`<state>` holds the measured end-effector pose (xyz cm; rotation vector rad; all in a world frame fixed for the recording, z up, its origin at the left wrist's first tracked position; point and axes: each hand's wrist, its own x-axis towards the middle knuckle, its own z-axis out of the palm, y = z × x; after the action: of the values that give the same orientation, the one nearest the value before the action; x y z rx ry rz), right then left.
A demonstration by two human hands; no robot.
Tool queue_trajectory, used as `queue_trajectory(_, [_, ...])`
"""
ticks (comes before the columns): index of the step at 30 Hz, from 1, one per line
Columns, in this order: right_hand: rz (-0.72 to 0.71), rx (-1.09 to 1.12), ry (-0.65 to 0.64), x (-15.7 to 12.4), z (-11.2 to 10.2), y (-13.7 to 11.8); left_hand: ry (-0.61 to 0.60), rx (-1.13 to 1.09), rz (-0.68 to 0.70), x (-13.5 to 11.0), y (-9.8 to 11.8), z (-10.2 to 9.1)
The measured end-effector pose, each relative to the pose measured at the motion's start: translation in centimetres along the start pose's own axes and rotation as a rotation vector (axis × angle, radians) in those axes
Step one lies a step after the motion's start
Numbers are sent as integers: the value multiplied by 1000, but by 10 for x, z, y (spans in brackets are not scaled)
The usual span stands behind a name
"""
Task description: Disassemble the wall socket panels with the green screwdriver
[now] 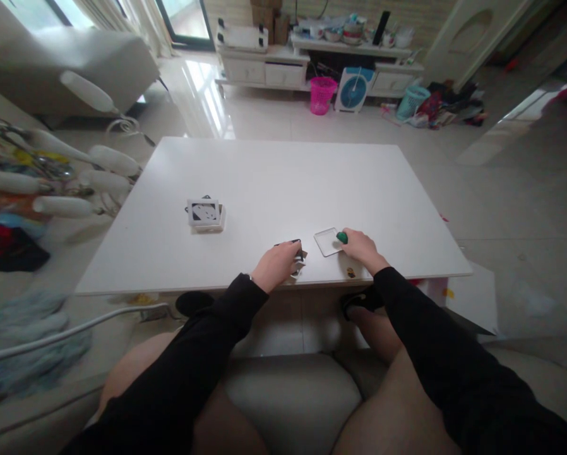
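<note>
My left hand (276,264) is closed at the table's near edge, its fingers on a dark flat piece (298,242). Small silvery and brownish bits (298,268) show just below those fingertips; their kind I cannot make out. My right hand (362,248) is wrapped round a green rounded object (342,237), perhaps a handle, most of it hidden in the fist. Beside that fist lies a thin square frame or shallow lid (328,242), pale inside with a dark rim. A small gold-brown piece (350,272) lies below my right hand.
On the white table (283,183), a small stack of square framed pieces (204,213) sits to the left, the top one with a black-and-white picture. A floor lamp with white shades (115,159) stands by the left edge. A pink basket (322,95) and blue fan (354,90) are beyond.
</note>
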<state>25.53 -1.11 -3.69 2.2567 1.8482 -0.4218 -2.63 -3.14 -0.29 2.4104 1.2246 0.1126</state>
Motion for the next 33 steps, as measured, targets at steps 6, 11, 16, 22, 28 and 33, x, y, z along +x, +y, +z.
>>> queue_trajectory(6, [-5, -12, 0, 2, 2, 1, -14, 1, -19, -2, 4, -3])
queue_trajectory(11, [-16, 5, -4, 1, 1, 0, -41, 49, 59, -4, 9, -1])
queue_trajectory(16, [-15, -1, -6, 2, 1, 0, -38, 33, 42, 0, 6, 3])
queue_trajectory(22, [-21, -3, 3, 3, 4, 1, 7, 86, 28, 0, 3, 3])
queue_trajectory(28, [19, -4, -21, 6, 2, 3, -10, 119, -6, -3, 8, -8])
queue_trajectory(33, [50, 15, -51, 11, 2, 8, 48, 73, -100, -2, -2, -32])
